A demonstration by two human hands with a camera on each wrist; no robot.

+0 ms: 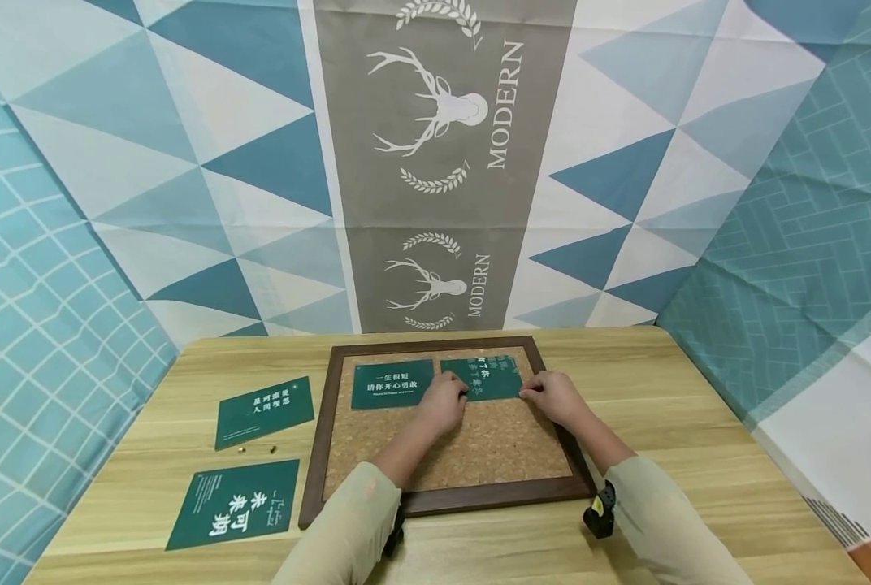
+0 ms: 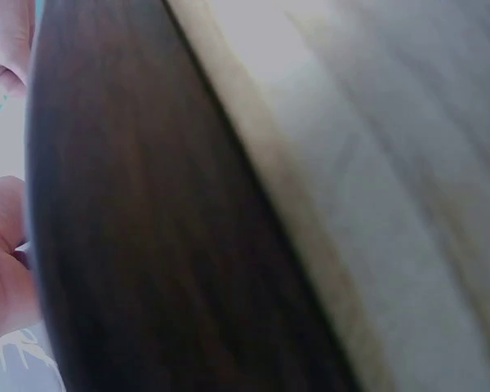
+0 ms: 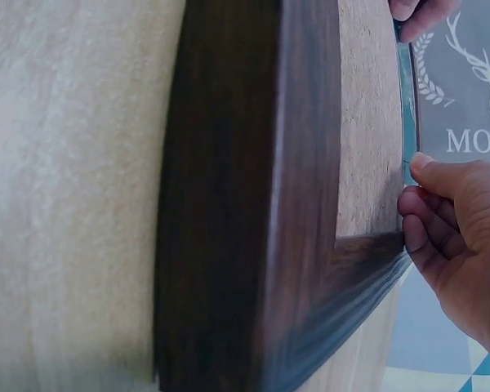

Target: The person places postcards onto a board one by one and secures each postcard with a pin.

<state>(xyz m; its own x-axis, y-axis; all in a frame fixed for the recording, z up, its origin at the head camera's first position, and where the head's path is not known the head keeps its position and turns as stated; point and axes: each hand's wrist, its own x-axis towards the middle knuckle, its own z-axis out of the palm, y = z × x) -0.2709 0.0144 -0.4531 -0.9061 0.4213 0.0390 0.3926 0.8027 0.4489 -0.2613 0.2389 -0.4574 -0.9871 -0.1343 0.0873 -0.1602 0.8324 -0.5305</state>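
A corkboard [image 1: 450, 443] in a dark brown wooden frame lies on the table. Near its top edge are two green cards with white lettering. The left hand [image 1: 444, 400] is at the lower left corner of the right-hand green card [image 1: 490, 379], fingers curled and covering that corner. At the opposite lower corner, the right hand [image 1: 552, 396] pinches the card's edge between thumb and fingers. In the right wrist view the right thumb [image 3: 433, 170] meets the green edge. The other green card [image 1: 384, 383] lies flat just left of it. Mostly frame fills the left wrist view.
Left of the board, two more green cards lie on the wooden table: an upper card [image 1: 263, 412] and a lower card [image 1: 234, 502]. Two small brass-coloured pieces [image 1: 273, 449] sit between them. A patterned cloth [image 1: 435, 179] hangs behind the table.
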